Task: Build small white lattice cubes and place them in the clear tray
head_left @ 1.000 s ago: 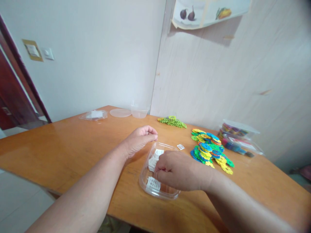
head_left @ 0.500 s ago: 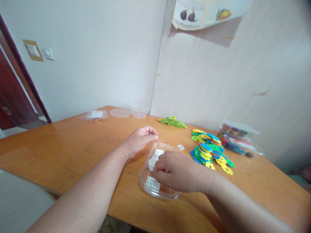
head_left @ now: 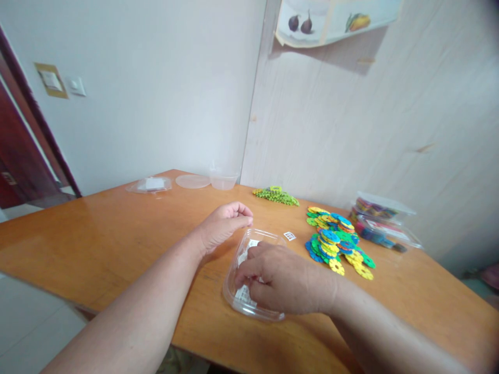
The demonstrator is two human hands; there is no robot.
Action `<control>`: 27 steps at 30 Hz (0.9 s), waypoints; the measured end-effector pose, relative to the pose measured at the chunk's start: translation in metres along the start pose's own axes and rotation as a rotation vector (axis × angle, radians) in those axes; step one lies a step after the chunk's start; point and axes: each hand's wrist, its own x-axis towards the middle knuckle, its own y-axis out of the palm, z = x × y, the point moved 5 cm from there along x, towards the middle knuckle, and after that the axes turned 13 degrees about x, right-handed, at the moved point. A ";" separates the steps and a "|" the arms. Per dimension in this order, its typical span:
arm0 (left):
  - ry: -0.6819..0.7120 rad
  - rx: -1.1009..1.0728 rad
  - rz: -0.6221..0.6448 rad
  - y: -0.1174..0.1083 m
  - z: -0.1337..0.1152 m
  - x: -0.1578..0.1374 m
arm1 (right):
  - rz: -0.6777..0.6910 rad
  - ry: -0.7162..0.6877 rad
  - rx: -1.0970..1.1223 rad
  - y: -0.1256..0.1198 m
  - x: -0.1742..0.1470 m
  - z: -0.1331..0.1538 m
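A clear plastic container (head_left: 230, 298) stands on the wooden table, with white stickers or papers printed in black (head_left: 245, 295) inside it. My right hand (head_left: 280, 278) reaches into the container from the right, its fingers curled down over the white pieces. Its fingertips are partly hidden, so what they grip cannot be made out. By the far left corner of the container is my left hand (head_left: 226, 226), thumb and fingers pinched together close to the rim. Whether it touches the rim is unclear. A small white card with a dark grid (head_left: 289, 236) lies just beyond the container.
Right of the container is a pile of blue, green and yellow notched discs (head_left: 331, 244). Green linked pieces (head_left: 277, 196) lie by the wall. Stacked clear boxes (head_left: 385, 228) stand at the right, a clear tub (head_left: 224, 182) and round lid (head_left: 193, 181) at the back.
My right hand has shifted a little left and towards me inside the container, covering more of the white pieces. My left hand stays in place.
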 end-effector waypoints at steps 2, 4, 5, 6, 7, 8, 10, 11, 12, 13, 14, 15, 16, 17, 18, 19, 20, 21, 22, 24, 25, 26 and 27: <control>-0.002 0.002 0.000 0.000 0.000 0.000 | -0.030 -0.011 0.011 -0.002 0.000 0.002; -0.002 0.000 0.002 0.000 -0.001 0.000 | -0.090 -0.001 0.038 -0.008 -0.002 0.002; -0.002 0.000 0.003 0.000 -0.001 0.000 | -0.135 0.024 0.054 -0.014 -0.003 0.000; -0.003 0.000 0.001 -0.001 -0.001 0.000 | -0.191 0.062 0.065 -0.020 -0.004 -0.004; -0.002 -0.001 -0.003 -0.001 -0.001 0.000 | -0.255 0.109 0.065 -0.028 -0.006 -0.011; -0.002 -0.003 -0.008 -0.001 -0.001 0.000 | -0.325 0.160 0.053 -0.037 -0.008 -0.019; -0.005 -0.005 -0.022 -0.002 0.000 0.000 | -0.460 0.264 -0.014 -0.056 -0.013 -0.042; -0.009 -0.003 -0.028 -0.003 0.000 0.001 | -0.514 0.320 -0.053 -0.065 -0.016 -0.056; -0.016 0.004 -0.033 -0.003 0.001 0.001 | -0.550 0.383 -0.098 -0.073 -0.019 -0.071; -0.023 0.012 -0.036 -0.004 0.001 0.001 | -0.566 0.455 -0.155 -0.078 -0.021 -0.086; -0.030 0.019 -0.038 -0.004 0.002 0.001 | -0.557 0.516 -0.213 -0.081 -0.022 -0.100; -0.035 0.022 -0.038 -0.004 0.002 0.001 | -0.532 0.585 -0.274 -0.082 -0.023 -0.112; -0.039 0.022 -0.037 -0.004 0.002 0.001 | -0.487 0.652 -0.327 -0.080 -0.024 -0.124; -0.040 0.017 -0.036 -0.004 0.003 0.001 | -0.441 0.698 -0.361 -0.076 -0.023 -0.132; -0.040 0.011 -0.036 -0.004 0.003 0.001 | -0.406 0.729 -0.381 -0.071 -0.022 -0.139; -0.038 0.004 -0.038 -0.004 0.003 0.001 | -0.379 0.746 -0.391 -0.065 -0.021 -0.143; -0.037 0.001 -0.040 -0.004 0.003 0.001 | -0.363 0.753 -0.394 -0.060 -0.019 -0.146; -0.037 0.000 -0.042 -0.004 0.003 0.001 | -0.355 0.756 -0.395 -0.054 -0.017 -0.148; -0.039 0.002 -0.043 -0.004 0.003 0.002 | -0.345 0.761 -0.398 -0.050 -0.016 -0.150; -0.044 0.010 -0.044 -0.004 0.003 0.002 | -0.327 0.771 -0.401 -0.043 -0.013 -0.153; -0.046 0.014 -0.044 -0.004 0.003 0.002 | -0.320 0.774 -0.401 -0.041 -0.012 -0.155; -0.047 0.016 -0.044 -0.004 0.003 0.002 | -0.319 0.774 -0.401 -0.040 -0.011 -0.156; -0.048 0.017 -0.044 -0.004 0.003 0.002 | -0.321 0.773 -0.401 -0.040 -0.011 -0.157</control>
